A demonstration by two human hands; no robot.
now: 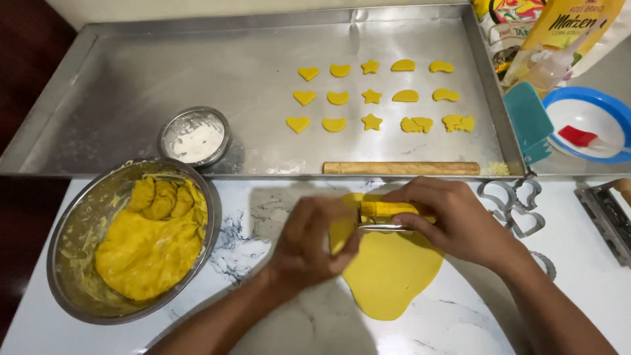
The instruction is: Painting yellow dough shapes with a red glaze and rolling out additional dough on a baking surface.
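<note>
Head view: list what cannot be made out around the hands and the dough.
- Metal cutter: its shape is hidden by the right hand and blurred left hand.
- Rolled dough sheet: its upper part is covered by both hands.
- Spare cutters: partly behind the right wrist.
- Steel bowl of dough: the bottom is hidden by the dough.
- Packages and blue bowl: cut off by the top and right edges.

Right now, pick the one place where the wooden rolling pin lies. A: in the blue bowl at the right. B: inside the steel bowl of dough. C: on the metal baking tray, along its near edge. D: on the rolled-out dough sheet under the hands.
C: the wooden rolling pin lies flat on the metal baking tray along its near edge, just below the rows of cut dough shapes, apart from both hands.
</note>
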